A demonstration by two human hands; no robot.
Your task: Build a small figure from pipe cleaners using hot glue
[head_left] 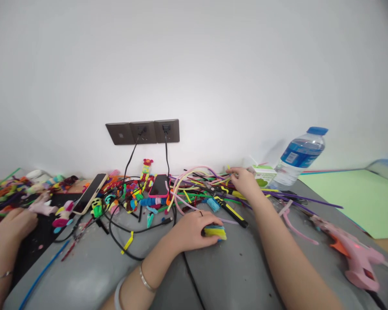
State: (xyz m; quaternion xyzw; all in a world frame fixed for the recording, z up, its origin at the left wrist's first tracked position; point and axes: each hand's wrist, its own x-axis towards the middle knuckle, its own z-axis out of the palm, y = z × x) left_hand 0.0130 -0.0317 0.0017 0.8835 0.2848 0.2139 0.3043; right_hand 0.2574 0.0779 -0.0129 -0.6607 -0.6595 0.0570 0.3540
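Observation:
My left hand (197, 230) is closed around a small block of folded pipe cleaners (216, 233), yellow with blue along the top, low over the grey table. Farther back, my right hand (245, 181) is at the pile of pipe cleaners (194, 181), its fingertips pinched at a yellow pipe cleaner (228, 168) whose end pokes up past them. Below that hand lies a pair of yellow-and-black handled pliers (231, 211). A light blue fuzzy piece (213, 205) rests between my two hands.
Another person's hand (14, 228) is at far left beside fuzzy figures (64, 215). Two phones (90, 193) (158, 186) and black cables (126, 232) lie among scraps. At right are a juice carton (264, 174), a tilted water bottle (299, 157), a pink glue gun (358, 254) and green paper (345, 198).

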